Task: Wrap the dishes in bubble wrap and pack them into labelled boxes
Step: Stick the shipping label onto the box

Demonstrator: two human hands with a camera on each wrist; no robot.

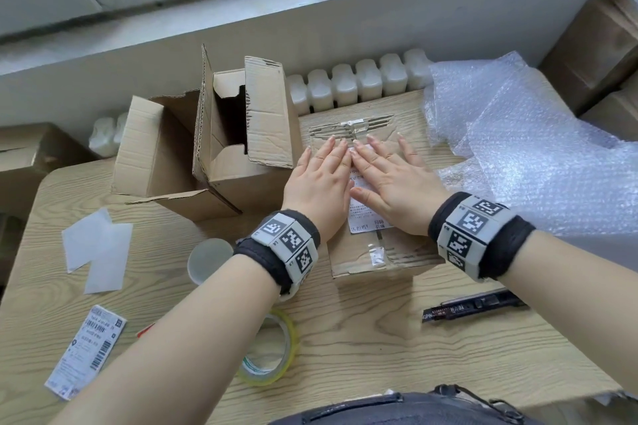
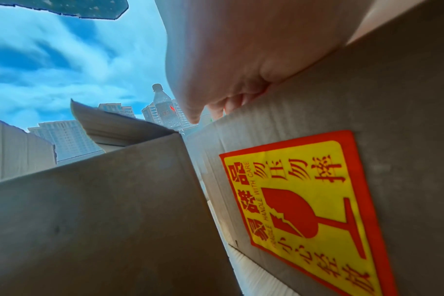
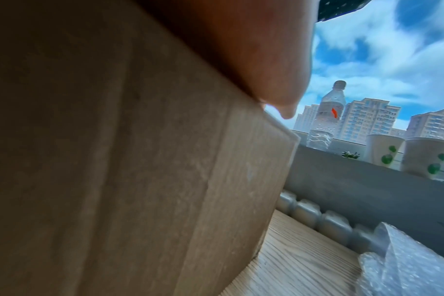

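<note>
while both palms lie flat on the closed box (image 1: 366, 252), the white label (image 1: 367, 214) is pressed under straight fingers of the left hand (image 1: 319, 188) and right hand (image 1: 393, 183); its long axis runs toward the body, beneath both hands.

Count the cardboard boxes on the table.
3: a sealed box under both flat hands, an open box left of it, another open box farther left. More cardboard stands off-table.

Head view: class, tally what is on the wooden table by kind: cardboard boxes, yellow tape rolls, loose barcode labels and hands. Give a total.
Cardboard boxes: 3
Yellow tape rolls: 1
Loose barcode labels: 1
Hands: 2
Total: 7
</note>
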